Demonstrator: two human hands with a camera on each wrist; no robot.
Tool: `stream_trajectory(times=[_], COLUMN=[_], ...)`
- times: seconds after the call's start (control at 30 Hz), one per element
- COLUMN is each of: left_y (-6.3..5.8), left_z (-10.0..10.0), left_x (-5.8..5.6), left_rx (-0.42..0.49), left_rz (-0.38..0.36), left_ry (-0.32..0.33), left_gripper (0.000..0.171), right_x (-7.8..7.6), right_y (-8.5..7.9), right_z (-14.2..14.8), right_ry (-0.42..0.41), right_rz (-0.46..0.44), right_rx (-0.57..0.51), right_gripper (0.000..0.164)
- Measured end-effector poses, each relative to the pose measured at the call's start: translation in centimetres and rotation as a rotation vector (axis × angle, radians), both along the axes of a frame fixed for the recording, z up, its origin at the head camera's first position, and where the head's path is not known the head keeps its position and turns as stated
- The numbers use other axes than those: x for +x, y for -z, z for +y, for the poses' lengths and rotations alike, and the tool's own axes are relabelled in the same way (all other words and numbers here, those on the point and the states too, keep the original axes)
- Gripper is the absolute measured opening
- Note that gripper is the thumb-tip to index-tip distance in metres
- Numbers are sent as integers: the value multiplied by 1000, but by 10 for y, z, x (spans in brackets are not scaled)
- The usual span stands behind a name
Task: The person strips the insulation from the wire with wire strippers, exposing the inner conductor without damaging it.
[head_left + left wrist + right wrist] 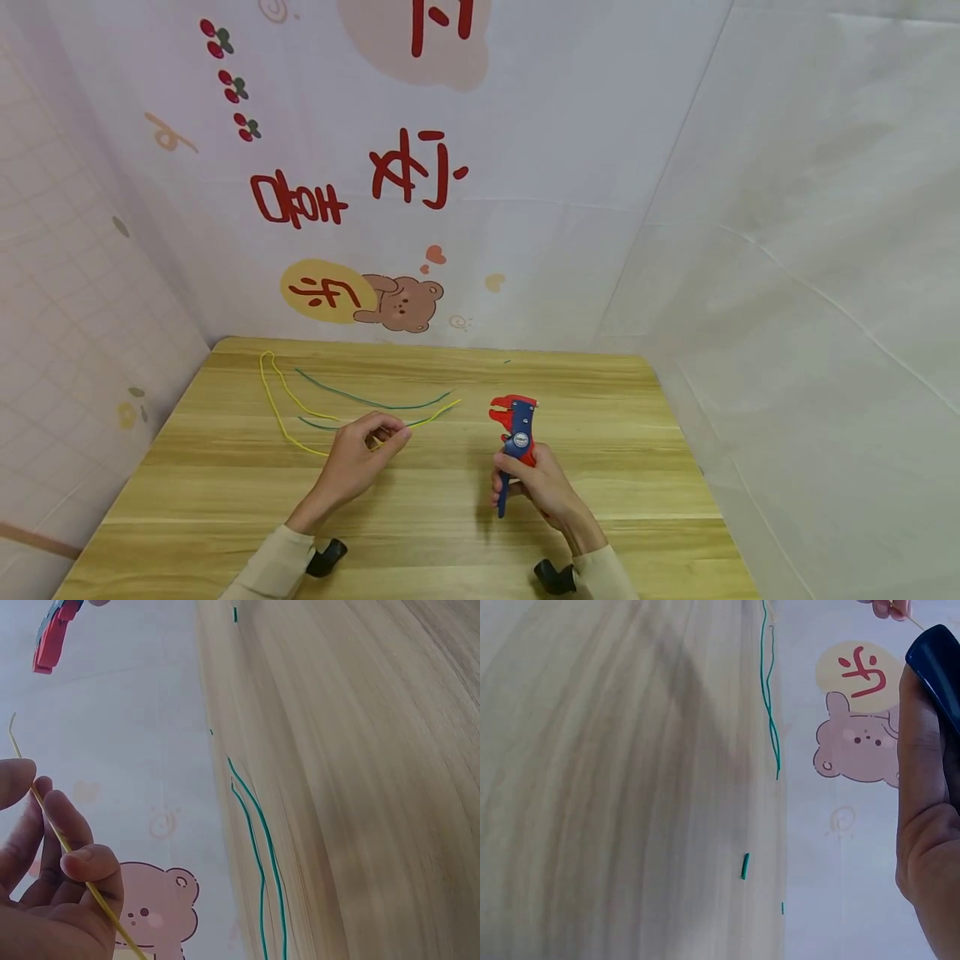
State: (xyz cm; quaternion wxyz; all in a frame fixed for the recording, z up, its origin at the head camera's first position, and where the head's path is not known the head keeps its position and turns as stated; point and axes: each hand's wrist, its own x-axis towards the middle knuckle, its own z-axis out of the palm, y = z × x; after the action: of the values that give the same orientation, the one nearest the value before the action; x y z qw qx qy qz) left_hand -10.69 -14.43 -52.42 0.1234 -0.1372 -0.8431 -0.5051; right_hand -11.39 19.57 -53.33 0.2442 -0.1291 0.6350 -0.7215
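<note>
My left hand [366,450] pinches a yellow wire [62,841] between thumb and fingers, its short free end pointing toward the tool side. The rest of that yellow wire [279,417] loops back across the left of the table. In my right hand [546,487] I grip a red and blue wire stripper [517,437] by its handles, with its red jaws upward and gapped at the left. The wire end and the stripper are apart. A long green wire [375,403] curves behind my left hand, and a second green wire [318,424] runs partly hidden behind the fingers.
A short green offcut [745,866] and a smaller green scrap [783,908] lie on the wooden table [420,533]. White printed cloth [525,167] walls off the back, and plain cloth [825,333] hangs on the right. Black mounts [327,558] sit at both wrists.
</note>
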Motion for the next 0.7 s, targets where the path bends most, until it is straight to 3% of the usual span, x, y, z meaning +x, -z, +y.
stream_trajectory(times=[0.4,0.7], left_y=[-6,-8], left_z=[5,7], left_x=[-1,5], left_rx=[-10,-2], left_rz=[-17,12], left_ry=[25,46], left_gripper=[4,4], right_x=[-6,-10], right_y=[-17,-16], right_z=[-5,-6], right_ry=[-142,-234], right_rz=[49,60], right_rx=[-28,-73], right_gripper=[15,32])
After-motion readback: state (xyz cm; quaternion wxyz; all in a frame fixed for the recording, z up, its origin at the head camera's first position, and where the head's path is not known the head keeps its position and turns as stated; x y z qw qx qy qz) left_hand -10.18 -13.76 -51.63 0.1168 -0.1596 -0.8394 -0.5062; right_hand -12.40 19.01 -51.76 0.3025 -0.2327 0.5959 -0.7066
